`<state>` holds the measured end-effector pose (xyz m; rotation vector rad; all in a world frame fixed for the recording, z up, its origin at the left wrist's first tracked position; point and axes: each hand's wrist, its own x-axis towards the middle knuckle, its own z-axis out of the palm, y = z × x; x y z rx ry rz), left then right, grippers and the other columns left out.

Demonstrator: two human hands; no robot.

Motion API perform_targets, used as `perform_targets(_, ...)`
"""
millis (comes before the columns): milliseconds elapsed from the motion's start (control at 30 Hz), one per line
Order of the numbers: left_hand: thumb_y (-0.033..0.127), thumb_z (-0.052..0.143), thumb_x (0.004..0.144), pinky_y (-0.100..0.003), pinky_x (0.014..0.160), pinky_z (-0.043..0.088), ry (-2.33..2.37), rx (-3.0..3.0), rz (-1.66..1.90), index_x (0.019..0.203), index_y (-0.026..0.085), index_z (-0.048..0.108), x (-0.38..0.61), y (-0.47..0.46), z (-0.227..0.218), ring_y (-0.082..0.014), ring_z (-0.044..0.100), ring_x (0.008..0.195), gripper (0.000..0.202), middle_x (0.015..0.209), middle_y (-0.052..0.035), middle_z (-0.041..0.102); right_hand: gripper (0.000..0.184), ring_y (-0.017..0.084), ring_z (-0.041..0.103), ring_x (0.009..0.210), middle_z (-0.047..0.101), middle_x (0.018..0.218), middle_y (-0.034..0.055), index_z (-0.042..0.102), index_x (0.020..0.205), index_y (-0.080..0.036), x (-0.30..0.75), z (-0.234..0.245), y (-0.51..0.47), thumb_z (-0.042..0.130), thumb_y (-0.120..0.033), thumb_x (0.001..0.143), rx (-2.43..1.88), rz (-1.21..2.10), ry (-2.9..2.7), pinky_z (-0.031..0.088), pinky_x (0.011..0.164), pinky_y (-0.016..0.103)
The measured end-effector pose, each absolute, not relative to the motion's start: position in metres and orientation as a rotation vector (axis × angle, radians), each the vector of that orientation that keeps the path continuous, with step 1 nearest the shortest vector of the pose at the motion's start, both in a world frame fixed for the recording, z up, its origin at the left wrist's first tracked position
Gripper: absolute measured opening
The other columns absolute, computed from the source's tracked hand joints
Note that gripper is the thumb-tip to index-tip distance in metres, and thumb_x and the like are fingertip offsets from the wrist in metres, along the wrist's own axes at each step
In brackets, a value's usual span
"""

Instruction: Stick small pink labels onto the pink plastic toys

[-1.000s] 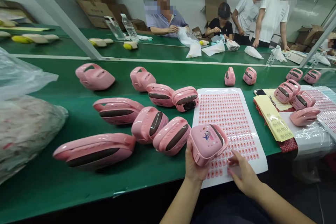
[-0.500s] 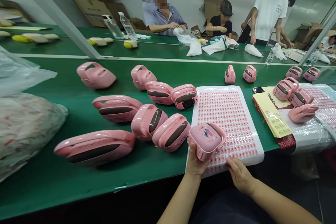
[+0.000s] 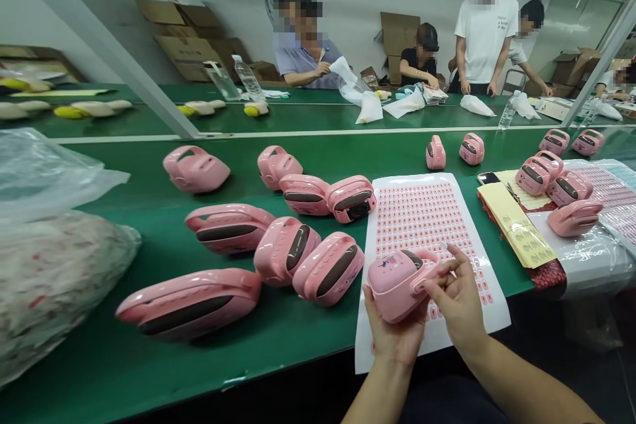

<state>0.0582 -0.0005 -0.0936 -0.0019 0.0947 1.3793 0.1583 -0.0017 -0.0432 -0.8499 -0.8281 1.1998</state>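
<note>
While a clear plastic bag (image 3: 44, 175) slumps over a stuffed sack (image 3: 54, 285) at the far left of the green table (image 3: 149, 371), a loose group of pink handled cases (image 3: 189, 305) lies across the middle. Nearer the edge, the left hand (image 3: 392, 334) cradles another pink handled case (image 3: 400, 285), printed with a small cartoon, from beneath, its fingers (image 3: 373, 311) curled up around the case's side. That case is held over a white sheet of small pink labels (image 3: 422, 225). The right hand (image 3: 460, 298) sits against the case's handle with its fingers (image 3: 450, 265) spread and raised; whether they carry a label is too small to tell. Further right, a yellow label sheet (image 3: 517, 225) lies beside a phone (image 3: 489, 177) and more pink cases (image 3: 574, 218). Co-workers (image 3: 303, 59) stand or sit beyond a farther table.
</note>
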Motion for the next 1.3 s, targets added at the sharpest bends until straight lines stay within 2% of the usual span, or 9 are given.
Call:
perform_targets(167,0.044,0.051,0.083,-0.034,0.079,0.056,0.150,-0.133,1.423,0.102,0.008,0.067,0.063,-0.005,-0.090,-0.0267,0.070,0.087,0.044,0.100,-0.0212,0.071,0.051,0.010,0.061,0.071,0.049,0.082,-0.0047,0.045,0.115,-0.028,0.150,-0.051,-0.004,0.071,-0.021,0.072,-0.883,1.117,-0.864,0.058,0.072,0.028)
perform_targets(367,0.045,0.049,0.084,-0.033,0.078,0.055,0.150,-0.187,1.415,0.109,0.013,0.063,0.065,-0.007,-0.089,-0.0254,0.068,0.091,0.044,0.104,-0.0182,0.070,0.040,0.012,0.061,0.070,0.049,0.080,-0.0034,0.042,0.118,-0.027,0.142,-0.054,-0.004,0.060,-0.025,0.082,-0.940,0.887,-0.978,0.057,0.070,0.028)
perform_targets(500,0.041,0.056,0.081,-0.034,0.085,0.052,0.104,-0.174,1.397,0.117,0.012,0.059,0.065,-0.009,-0.090,-0.0248,0.067,0.093,0.047,0.108,-0.0182,0.068,0.038,0.015,0.059,0.069,0.051,0.080,0.0000,0.041,0.123,-0.027,0.142,-0.059,-0.005,0.051,-0.018,0.088,-0.987,0.500,-1.246,0.056,0.066,0.031)
perform_targets(667,0.037,0.060,0.077,-0.034,0.089,0.050,0.084,-0.133,1.378,0.127,0.014,0.051,0.063,-0.009,-0.091,-0.0263,0.064,0.101,0.056,0.117,-0.0183,0.064,0.055,0.020,0.057,0.077,0.057,0.088,0.0046,0.033,0.136,-0.031,0.152,-0.058,-0.001,0.048,-0.009,0.088,-0.920,0.015,-1.542,0.055,0.069,0.038)
perform_targets(800,0.034,0.052,0.084,-0.035,0.083,0.054,0.091,-0.103,1.354,0.123,0.018,0.056,0.058,-0.007,-0.091,-0.0274,0.065,0.100,0.042,0.117,-0.0164,0.065,0.070,0.023,0.056,0.085,0.053,0.112,0.0124,0.024,0.141,-0.026,0.166,-0.055,0.008,0.061,-0.033,0.083,-1.141,0.138,-1.548,0.053,0.076,0.046)
perform_targets(867,0.036,0.052,0.084,-0.039,0.083,0.054,0.100,-0.074,1.361,0.119,0.019,0.059,0.053,-0.006,-0.092,-0.0278,0.066,0.097,0.039,0.115,-0.0156,0.066,0.069,0.022,0.057,0.084,0.051,0.118,0.0138,0.024,0.141,-0.025,0.173,-0.061,0.010,0.060,-0.038,0.083,-1.217,0.279,-1.527,0.054,0.074,0.044)
perform_targets(1000,0.039,0.058,0.080,-0.045,0.083,0.054,0.097,0.016,1.459,0.114,0.024,0.062,0.037,-0.005,-0.096,-0.0305,0.066,0.098,0.037,0.110,-0.0106,0.070,0.050,0.018,0.063,0.081,0.056,0.104,0.0093,0.027,0.138,-0.026,0.183,-0.092,-0.003,0.044,-0.023,0.092,-1.119,0.325,-1.545,0.055,0.068,0.036)
perform_targets(1133,0.037,0.055,0.083,-0.045,0.075,0.057,0.224,0.052,1.594,0.120,0.032,0.058,0.024,-0.002,-0.107,-0.0294,0.066,0.096,0.037,0.106,-0.0051,0.072,0.054,0.020,0.065,0.078,0.064,0.092,0.0081,0.026,0.141,-0.023,0.188,-0.127,-0.024,0.044,-0.018,0.091,-0.850,0.231,-1.983,0.055,0.070,0.037)
perform_targets(1300,0.039,0.058,0.081,-0.042,0.075,0.056,0.454,0.060,1.646,0.128,0.031,0.052,0.022,0.003,-0.120,-0.0267,0.069,0.087,0.048,0.103,-0.0048,0.073,0.056,0.021,0.066,0.079,0.068,0.093,0.0106,0.023,0.144,-0.019,0.187,-0.151,-0.028,0.039,-0.008,0.090,-0.807,0.114,-2.099,0.056,0.071,0.038)
